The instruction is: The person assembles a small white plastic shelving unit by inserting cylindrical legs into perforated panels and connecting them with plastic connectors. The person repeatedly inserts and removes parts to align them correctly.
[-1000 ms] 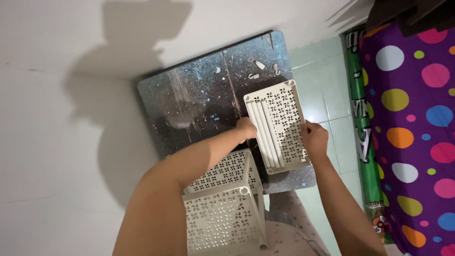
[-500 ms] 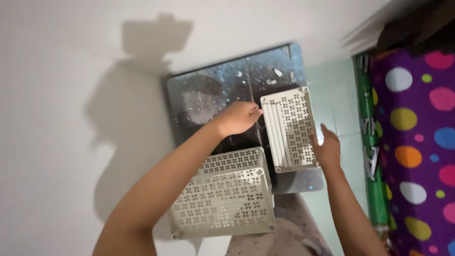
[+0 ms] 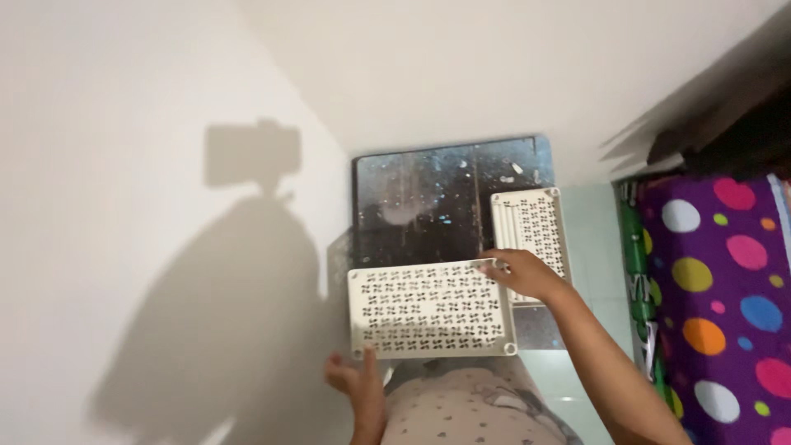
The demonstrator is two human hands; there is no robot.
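Two hands hold the cream perforated panel (image 3: 430,308) flat above the dark speckled board (image 3: 428,202): my left hand (image 3: 356,381) pinches the near corner, my right hand (image 3: 526,274) grips the far corner. I judge it light, stiff plastic; the edges seem best to hold. Second panel (image 3: 531,235) lies behind.

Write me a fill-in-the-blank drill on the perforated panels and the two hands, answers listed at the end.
1. The large cream perforated panel is held by ____ hands.
2. The right hand grips the panel at its upper ____ corner.
3. The left hand holds the panel at its ____ left corner.
4. A second, smaller perforated panel lies on the dark speckled ____.

Missing words: two; right; lower; board
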